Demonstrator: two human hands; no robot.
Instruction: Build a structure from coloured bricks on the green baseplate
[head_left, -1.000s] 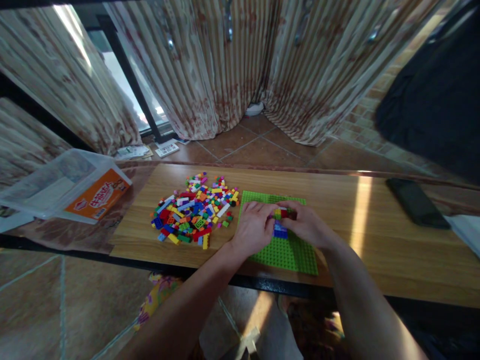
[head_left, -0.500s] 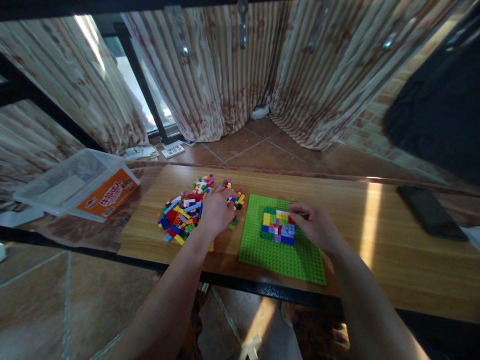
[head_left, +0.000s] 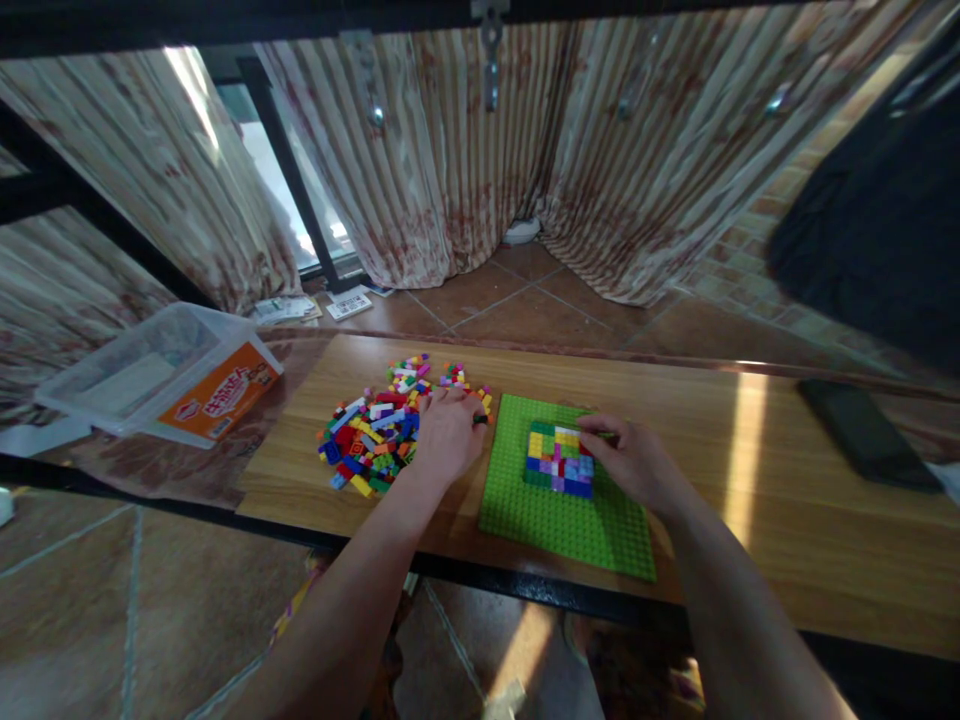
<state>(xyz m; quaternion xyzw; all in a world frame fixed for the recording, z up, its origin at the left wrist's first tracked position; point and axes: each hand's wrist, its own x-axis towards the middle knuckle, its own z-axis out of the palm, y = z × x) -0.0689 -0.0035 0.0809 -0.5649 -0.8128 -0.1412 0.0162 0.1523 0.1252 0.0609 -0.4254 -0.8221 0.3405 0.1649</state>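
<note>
My left hand (head_left: 448, 432) is at the right side of a heap of loose toy bricks (head_left: 367, 440) in many colours. Its fingers are closed, and a small dark brick (head_left: 480, 420) shows at their tips. A green studded baseplate (head_left: 517, 515) lies to the right of the heap. Near its middle stands a roughly square patch of joined bricks (head_left: 556, 468) in green, yellow, white, red, purple and blue. At the upper right corner of that patch my right hand (head_left: 630, 455) has its fingers pinched together. What they hold, if anything, is hidden.
A clear plastic box (head_left: 150, 350) with an orange label stands at the left. On the right of the wooden table (head_left: 690, 430) lies a dark phone-like slab (head_left: 862, 435). Striped curtains (head_left: 465, 150) hang beyond the table, and papers (head_left: 349, 303) lie near the window.
My left hand has shifted a little to the right over the heap, and a dark brick now shows at its fingertips. My right hand stays at the patch's corner.
</note>
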